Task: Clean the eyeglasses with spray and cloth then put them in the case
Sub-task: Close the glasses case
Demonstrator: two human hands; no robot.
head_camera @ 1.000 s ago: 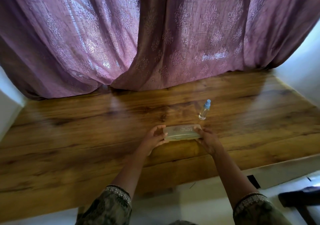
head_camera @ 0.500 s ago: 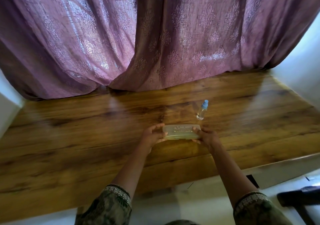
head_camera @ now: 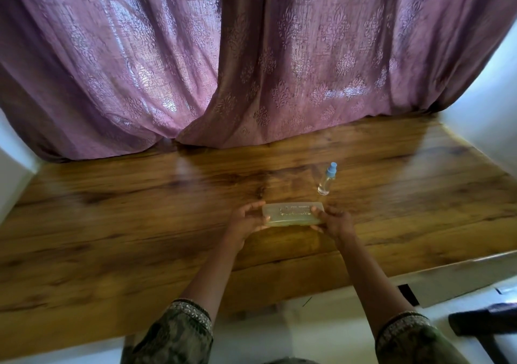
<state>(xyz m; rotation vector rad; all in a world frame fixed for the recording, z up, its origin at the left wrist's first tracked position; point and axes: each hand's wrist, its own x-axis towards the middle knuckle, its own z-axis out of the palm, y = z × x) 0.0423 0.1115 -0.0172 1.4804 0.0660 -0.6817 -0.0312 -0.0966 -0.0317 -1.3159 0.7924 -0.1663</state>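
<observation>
Your left hand (head_camera: 246, 221) curls round the left end of the case (head_camera: 292, 214), which lies closed on the bench (head_camera: 112, 223) between your hands; your right hand (head_camera: 334, 222) grips its right end; it looks light, stiff and slick, so hold it by the ends; the spray bottle (head_camera: 326, 180) stands just beyond your right hand.

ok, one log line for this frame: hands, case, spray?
case: closed | left hand: grips its left end | right hand: grips its right end | spray bottle: upright, untouched, beyond case
</observation>
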